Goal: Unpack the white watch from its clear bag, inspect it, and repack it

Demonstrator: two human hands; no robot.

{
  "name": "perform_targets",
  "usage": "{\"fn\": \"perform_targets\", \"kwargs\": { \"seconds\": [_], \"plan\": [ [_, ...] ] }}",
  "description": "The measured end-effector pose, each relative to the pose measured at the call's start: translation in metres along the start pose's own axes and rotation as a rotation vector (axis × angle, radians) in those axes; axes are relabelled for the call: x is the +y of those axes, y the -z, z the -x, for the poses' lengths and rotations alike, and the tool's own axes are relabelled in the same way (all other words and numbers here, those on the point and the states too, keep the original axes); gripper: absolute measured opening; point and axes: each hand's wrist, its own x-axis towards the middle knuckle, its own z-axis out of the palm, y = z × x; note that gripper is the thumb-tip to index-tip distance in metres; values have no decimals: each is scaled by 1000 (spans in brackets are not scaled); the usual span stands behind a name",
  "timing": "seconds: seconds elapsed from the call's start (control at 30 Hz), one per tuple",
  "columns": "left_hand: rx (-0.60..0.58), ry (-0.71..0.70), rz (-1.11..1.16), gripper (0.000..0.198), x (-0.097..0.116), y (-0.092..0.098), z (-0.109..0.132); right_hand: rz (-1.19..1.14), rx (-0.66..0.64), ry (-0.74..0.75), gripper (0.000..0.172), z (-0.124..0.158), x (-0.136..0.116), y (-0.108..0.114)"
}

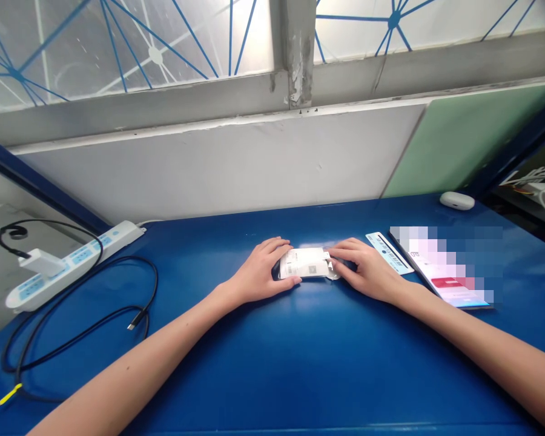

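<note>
A small white packet with printed text and a square code (305, 264) lies on the blue table in front of me. My left hand (264, 269) grips its left end, thumb along the near edge and fingers over the far side. At the packet's right end, which looks torn or crumpled, my right hand (361, 266) pinches the edge between thumb and fingers. What is inside the packet is hidden. Just beyond my right hand lies a light blue printed card (389, 253).
A phone with a lit, partly blurred screen (440, 272) lies right of the card. A white earbud case (456, 201) stands at the back right. On the left are a power strip (84, 257), a plugged-in charger (43, 263) and a looped black cable (152, 284).
</note>
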Motion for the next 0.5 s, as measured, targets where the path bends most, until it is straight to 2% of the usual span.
{"fn": "perform_targets", "kwargs": {
  "seconds": [0.33, 0.5],
  "plan": [
    [1, -15, -16, 68, 0, 0, 0, -52, 22, 6, 17, -1, 5, -2],
    [-6, -5, -21, 67, 3, 1, 0, -56, -13, -11, 19, -3, 3, 0]
  ]
}}
